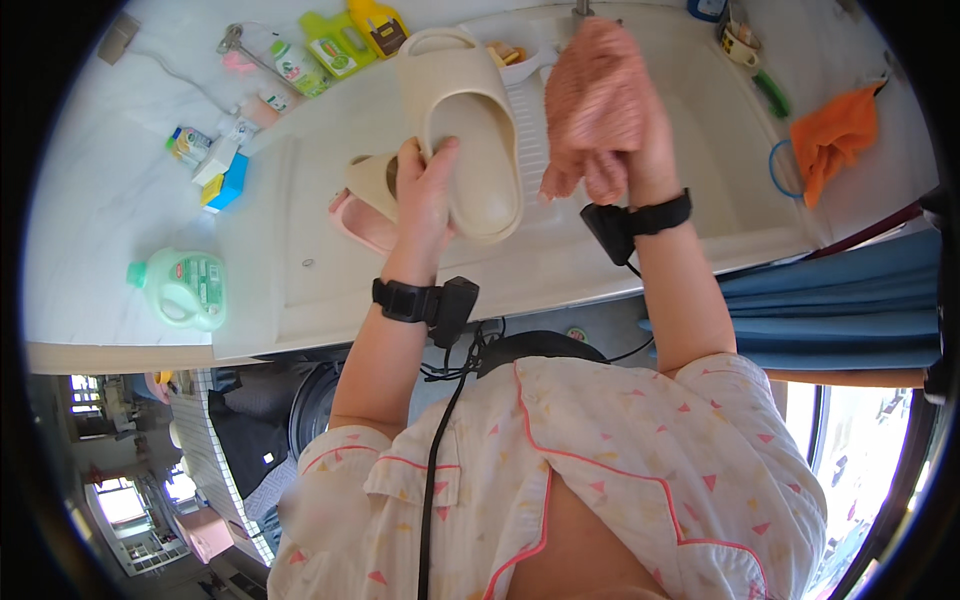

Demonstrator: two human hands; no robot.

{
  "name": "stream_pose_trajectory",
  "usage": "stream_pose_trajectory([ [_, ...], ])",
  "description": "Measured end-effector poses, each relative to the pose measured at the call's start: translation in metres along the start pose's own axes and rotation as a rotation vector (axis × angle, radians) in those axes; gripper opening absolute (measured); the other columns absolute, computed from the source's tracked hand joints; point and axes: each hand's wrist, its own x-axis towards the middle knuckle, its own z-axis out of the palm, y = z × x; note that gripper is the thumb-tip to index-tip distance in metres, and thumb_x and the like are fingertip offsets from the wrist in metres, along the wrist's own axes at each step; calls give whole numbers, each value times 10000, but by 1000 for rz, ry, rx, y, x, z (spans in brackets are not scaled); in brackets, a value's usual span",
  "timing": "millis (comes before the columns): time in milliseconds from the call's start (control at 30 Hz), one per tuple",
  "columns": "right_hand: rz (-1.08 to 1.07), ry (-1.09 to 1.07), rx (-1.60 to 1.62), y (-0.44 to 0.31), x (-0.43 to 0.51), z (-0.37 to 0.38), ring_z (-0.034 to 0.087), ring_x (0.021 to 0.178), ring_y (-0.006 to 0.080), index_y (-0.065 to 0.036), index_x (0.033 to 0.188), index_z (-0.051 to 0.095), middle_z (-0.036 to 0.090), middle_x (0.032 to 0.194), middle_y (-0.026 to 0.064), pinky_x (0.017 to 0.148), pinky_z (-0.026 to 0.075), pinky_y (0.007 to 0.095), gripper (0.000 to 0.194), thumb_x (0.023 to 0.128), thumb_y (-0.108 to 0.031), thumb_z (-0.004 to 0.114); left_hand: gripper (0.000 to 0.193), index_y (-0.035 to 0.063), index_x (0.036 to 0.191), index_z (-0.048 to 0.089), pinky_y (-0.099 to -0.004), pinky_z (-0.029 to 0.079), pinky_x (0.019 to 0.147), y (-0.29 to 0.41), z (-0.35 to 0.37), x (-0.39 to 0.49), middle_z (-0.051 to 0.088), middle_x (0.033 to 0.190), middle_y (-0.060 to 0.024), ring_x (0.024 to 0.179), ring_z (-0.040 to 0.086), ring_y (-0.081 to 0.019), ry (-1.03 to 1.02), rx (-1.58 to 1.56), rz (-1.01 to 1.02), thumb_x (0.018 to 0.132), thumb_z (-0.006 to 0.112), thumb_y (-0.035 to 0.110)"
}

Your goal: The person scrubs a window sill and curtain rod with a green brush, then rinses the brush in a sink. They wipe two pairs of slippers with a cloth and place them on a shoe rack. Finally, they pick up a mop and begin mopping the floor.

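My left hand (424, 184) grips a cream slide slipper (480, 172) by its side, thumb on the footbed, and holds it up over the white sink's counter. A pink cloth (596, 105) is draped over my right hand (654, 154) and hides most of its fingers. It hangs just right of the slipper, apart from it. Behind my left wrist, a second cream slipper (369, 180) and a pink slipper (364, 225) lie on the drainboard.
The sink basin (727, 150) lies to the right, with an orange cloth (836, 139) on its far right rim. A white bowl (517, 60) stands at the back. Detergent bottles (330, 49) line the back left; a green jug (187, 289) stands at left.
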Motion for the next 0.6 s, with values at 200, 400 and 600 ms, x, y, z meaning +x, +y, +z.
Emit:
stream_pose_trajectory([
  [200, -679, -132, -1068, 65, -23, 2, 598, 948, 279, 19, 1086, 573, 599, 1038, 154, 829, 496, 353, 369, 747, -104, 651, 259, -8, 1133, 492, -321, 493, 820, -32, 15, 26, 582, 1064, -108, 934, 579, -185, 195, -154, 10, 910, 551, 111],
  [400, -141, -10, -798, 72, -84, -49, 596, 935, 193, 35, 1075, 584, 625, 1029, 118, 833, 482, 309, 328, 761, -34, 644, 319, -14, 1113, 519, -314, 482, 778, -67, 19, 54, 601, 1005, -127, 886, 579, -206, 141, 223, -65, 849, 614, 139],
  [600, -14, 98, -641, 60, -103, -36, 598, 853, 136, 56, 1096, 568, 642, 971, 104, 755, 506, 280, 312, 804, -28, 638, 504, -28, 1236, 490, -385, 460, 901, -101, -2, 32, 547, 1237, -186, 1100, 559, -289, 64, 1030, 237, 804, 645, 180],
])
